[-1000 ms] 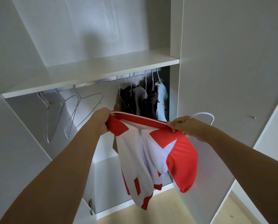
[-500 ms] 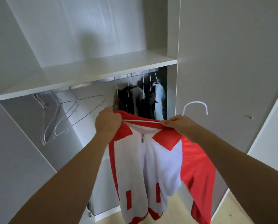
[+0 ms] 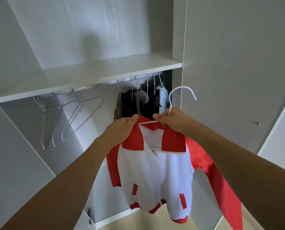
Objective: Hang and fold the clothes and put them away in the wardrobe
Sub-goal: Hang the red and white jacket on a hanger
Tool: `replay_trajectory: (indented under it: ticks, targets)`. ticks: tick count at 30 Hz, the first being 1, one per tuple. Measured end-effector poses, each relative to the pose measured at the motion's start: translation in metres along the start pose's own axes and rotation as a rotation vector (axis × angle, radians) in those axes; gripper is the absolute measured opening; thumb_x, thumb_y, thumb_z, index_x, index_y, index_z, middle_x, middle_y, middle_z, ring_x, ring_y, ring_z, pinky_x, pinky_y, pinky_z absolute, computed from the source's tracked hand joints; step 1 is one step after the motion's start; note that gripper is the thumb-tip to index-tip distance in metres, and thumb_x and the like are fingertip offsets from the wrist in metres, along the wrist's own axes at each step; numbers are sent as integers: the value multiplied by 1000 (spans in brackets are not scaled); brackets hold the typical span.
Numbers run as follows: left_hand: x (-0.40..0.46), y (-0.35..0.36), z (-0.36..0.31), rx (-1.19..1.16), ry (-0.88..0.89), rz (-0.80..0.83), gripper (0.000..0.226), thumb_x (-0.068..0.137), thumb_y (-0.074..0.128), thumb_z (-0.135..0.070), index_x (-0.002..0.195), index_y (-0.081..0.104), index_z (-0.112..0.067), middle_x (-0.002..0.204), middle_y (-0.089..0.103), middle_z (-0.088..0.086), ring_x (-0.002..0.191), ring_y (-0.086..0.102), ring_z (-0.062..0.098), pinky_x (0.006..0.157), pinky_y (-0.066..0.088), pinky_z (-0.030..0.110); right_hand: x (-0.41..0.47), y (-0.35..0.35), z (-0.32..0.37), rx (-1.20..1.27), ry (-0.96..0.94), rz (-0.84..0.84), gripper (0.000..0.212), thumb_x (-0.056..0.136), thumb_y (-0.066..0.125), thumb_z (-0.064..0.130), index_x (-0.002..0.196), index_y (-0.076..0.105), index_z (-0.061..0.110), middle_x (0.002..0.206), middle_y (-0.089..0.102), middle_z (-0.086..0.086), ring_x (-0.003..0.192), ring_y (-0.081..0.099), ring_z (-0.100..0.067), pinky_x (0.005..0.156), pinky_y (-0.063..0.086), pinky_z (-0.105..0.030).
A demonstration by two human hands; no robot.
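A: Jacket (image 3: pixel 156 176), red and white, zip front. Where does it sit?

B: In front of the open wardrobe (image 3: pixel 95 70), below the shelf edge, hung on a white hanger (image 3: pixel 182 95). A second ago it was bunched between the hands with the hem folded up; it now hangs at full length, collar at top, one red sleeve trailing at the right.

A: Left to right, contents?

B: Empty wire hangers (image 3: pixel 67 117) on the rail (image 3: pixel 105 83) at the left. Then a group of hung garments (image 3: pixel 143 103), brown, dark, grey and pale blue, at the rail's right end. Then the closed door panel (image 3: pixel 238 63).

A: Left hand (image 3: pixel 122 128)?

B: Arm stretched forward and up, fingers curled over the left red shoulder of the jacket, gripping cloth at the collar. It has risen since the earlier frame.

A: Right hand (image 3: pixel 173 121)?

B: Also raised. Thumb and fingers pinch the hanger's neck and the collar edge together, the hook standing clear above the knuckles. Earlier, the hook only peeped out behind the hand.

A: Hook on the rail?

B: No. It is apart from the rail, just right of the hung garments.
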State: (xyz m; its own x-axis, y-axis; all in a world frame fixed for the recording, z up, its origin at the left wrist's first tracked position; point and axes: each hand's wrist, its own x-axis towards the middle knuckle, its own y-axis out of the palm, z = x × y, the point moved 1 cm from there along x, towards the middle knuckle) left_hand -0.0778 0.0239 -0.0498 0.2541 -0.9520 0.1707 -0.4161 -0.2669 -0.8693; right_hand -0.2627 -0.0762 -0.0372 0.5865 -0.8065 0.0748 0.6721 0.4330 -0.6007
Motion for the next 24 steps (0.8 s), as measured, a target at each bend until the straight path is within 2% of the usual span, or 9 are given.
replay_trajectory:
  ticks: [2,3,5,8,12,16,18,21,24]
  targets:
    - [-5,1,-12,89,97,20,37,104,32,-32,127,57,-18,120,59,-2,117,51,18,100,33,28,3,5,5,-34,-27,-4,53,94,50,49,52,49,17,44,42,6,42,41,-6,50,36,-16]
    - [-5,3,-14,54,135,52,33,102,37,-28,126,58,-19,122,59,-2,116,51,18,100,35,28,5,7,6,-42,-53,-16,51,96,46,48,55,48,17,48,44,6,47,43,-7,55,38,-18]
    - [-7,2,-11,-89,121,136,22,92,47,-32,104,63,-25,100,64,-7,94,59,17,86,46,32,7,8,6,-87,-95,-43,46,97,39,50,65,45,16,61,47,2,59,45,-11,65,40,-28]
    - [-12,-2,9,-16,74,56,5,89,55,-27,93,55,-24,82,60,-6,77,59,15,65,46,22,8,4,-9,-202,-56,-25,51,95,34,58,69,42,15,65,47,-5,64,48,-19,70,42,-35]
    - [-25,-5,25,-5,50,19,10,92,60,-32,94,51,-27,87,59,-11,80,58,10,62,40,15,6,12,-25,-233,49,13,64,84,37,73,63,40,13,60,43,-7,60,46,-22,69,44,-35]
    - [-45,-11,42,-50,-58,14,9,92,59,-37,89,51,-35,84,57,-14,80,58,10,64,40,17,6,30,-21,-228,75,125,73,70,39,86,58,38,14,54,36,-1,51,38,-17,57,33,-30]
    - [-57,-18,56,-58,-164,-8,10,92,59,-38,93,55,-29,86,59,-12,81,59,11,67,43,19,7,41,-16,-191,62,182,78,59,41,91,61,45,14,53,37,-2,52,38,-17,56,31,-30]
    - [-72,-28,69,-61,-271,46,23,91,59,-40,97,60,-17,90,64,-1,82,62,16,72,51,29,12,67,-1,-96,21,271,76,57,47,88,67,53,13,59,40,-9,54,40,-20,53,31,-28]
    - [-86,-33,71,-28,-271,134,29,94,54,-38,92,61,-10,77,60,4,68,55,16,63,44,28,15,94,16,-78,-48,359,78,57,52,84,68,60,7,56,44,-6,51,43,-19,52,34,-26]
